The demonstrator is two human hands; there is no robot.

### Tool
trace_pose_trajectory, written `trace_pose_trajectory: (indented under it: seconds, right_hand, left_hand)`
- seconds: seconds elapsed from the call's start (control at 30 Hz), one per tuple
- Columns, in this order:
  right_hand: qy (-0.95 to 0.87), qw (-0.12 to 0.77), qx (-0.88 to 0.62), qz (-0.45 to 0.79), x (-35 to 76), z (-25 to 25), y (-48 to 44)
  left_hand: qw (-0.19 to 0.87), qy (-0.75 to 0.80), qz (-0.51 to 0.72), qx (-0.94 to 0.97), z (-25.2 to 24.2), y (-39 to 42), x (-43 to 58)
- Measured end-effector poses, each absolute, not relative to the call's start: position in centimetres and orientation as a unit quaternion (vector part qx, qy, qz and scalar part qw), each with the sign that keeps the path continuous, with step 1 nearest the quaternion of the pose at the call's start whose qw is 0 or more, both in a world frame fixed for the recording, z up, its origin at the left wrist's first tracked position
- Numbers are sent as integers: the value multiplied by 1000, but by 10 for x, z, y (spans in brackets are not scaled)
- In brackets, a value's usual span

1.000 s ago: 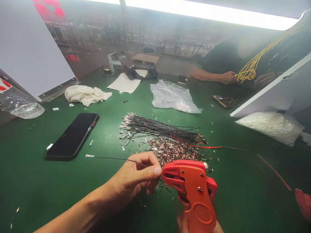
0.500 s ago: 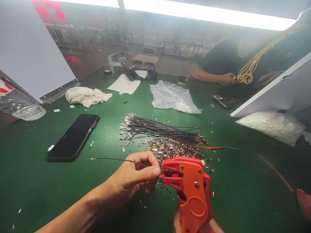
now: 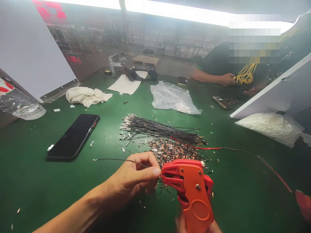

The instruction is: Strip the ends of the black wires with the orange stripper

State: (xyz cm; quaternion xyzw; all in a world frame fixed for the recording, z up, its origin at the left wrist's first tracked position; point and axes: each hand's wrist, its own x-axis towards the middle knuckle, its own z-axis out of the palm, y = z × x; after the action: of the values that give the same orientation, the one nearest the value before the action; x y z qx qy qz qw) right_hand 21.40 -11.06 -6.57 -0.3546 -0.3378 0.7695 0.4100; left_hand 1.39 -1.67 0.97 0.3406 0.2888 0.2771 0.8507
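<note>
My left hand (image 3: 138, 176) pinches a thin black wire (image 3: 114, 159) between thumb and fingers. A metal terminal is on the wire's left end; its right end meets the jaws of a wire stripper (image 3: 191, 187). The tool is red and orange, and my right hand (image 3: 181, 223) is wrapped round its handle, mostly hidden at the bottom edge. The tool's jaws look closed. Behind the tool lies a heap of cut scraps (image 3: 170, 150) with copper ends. Beyond that rests a bundle of black wires (image 3: 160, 128) with terminals at the left.
A black phone (image 3: 74, 137) lies left on the green table (image 3: 73, 191). Farther back are a white cloth (image 3: 87, 96), a clear plastic bag (image 3: 172, 97) and paper (image 3: 124, 84). A red cord (image 3: 209, 148) crosses rightward. A co-worker's hand (image 3: 228, 79) holds yellow wires (image 3: 245, 75).
The stripper has dipped and shifted slightly right, and its jaws have closed further. The held wire has moved slightly right. Across the table, the co-worker's other hand has moved lower.
</note>
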Motion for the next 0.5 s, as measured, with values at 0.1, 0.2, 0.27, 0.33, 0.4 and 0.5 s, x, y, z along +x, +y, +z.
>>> trace_pose_trajectory:
  seconds: [0.1, 0.2, 0.27, 0.33, 0.4, 0.5]
  right_hand:
    - [-350, 416, -348, 764, 215, -79, -99]
    - [-364, 420, -336, 760, 216, -87, -96]
    - [-374, 420, -325, 760, 216, -88, -97]
    - [-382, 418, -316, 761, 217, -85, -102]
    - [-387, 415, -310, 762, 220, -75, -111]
    - [-392, 410, -307, 764, 227, -57, -131]
  left_hand:
    - [853, 281, 277, 342, 9, -17, 14]
    - [852, 284, 272, 346, 8, -18, 14]
    - [850, 291, 274, 344, 8, -18, 14]
    - [848, 297, 277, 340, 9, -17, 14]
    - [846, 299, 285, 337, 10, -16, 14]
    - [845, 292, 300, 332, 11, -15, 13]
